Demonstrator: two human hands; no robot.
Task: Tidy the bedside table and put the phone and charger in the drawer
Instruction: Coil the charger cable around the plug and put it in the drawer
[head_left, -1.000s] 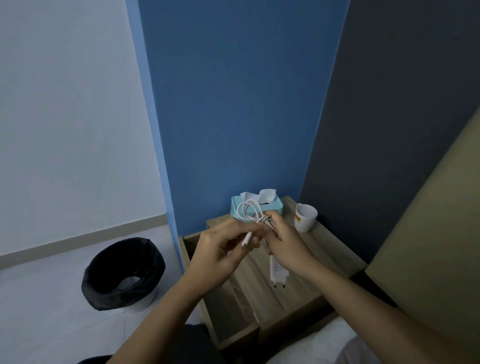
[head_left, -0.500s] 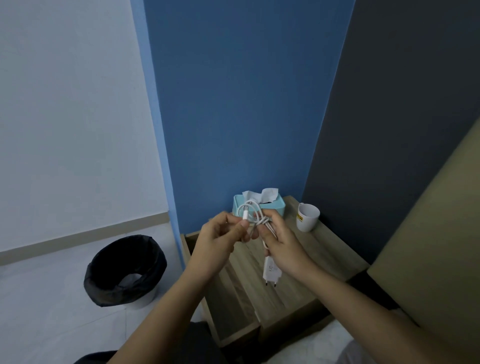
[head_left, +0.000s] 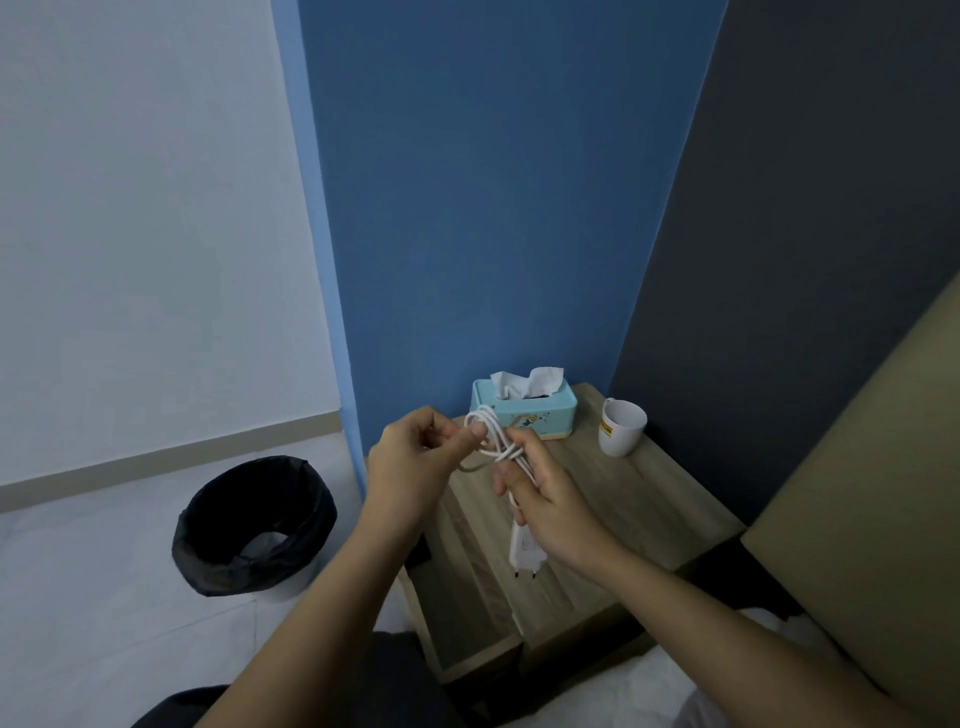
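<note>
Both hands hold the white charger above the wooden bedside table (head_left: 654, 499). My right hand (head_left: 545, 493) grips the coiled white cable (head_left: 493, 436), and the plug block (head_left: 524, 551) hangs below it with its pins pointing down. My left hand (head_left: 415, 462) pinches the cable's free end at the top of the coil. The open drawer (head_left: 467, 613) sticks out at the table's left front. A dark corner of something, perhaps the phone (head_left: 420, 551), shows inside it beside my left forearm.
A light blue tissue box (head_left: 540, 415) stands at the back of the table against the blue wall. A white mug (head_left: 621, 426) sits at the back right. A black-lined bin (head_left: 254, 525) is on the floor to the left. A tan headboard (head_left: 883, 493) rises on the right.
My left hand has brought the cable's end up from below the coil to its top, wrapping it round. The plug block has swung slightly under my right hand.
</note>
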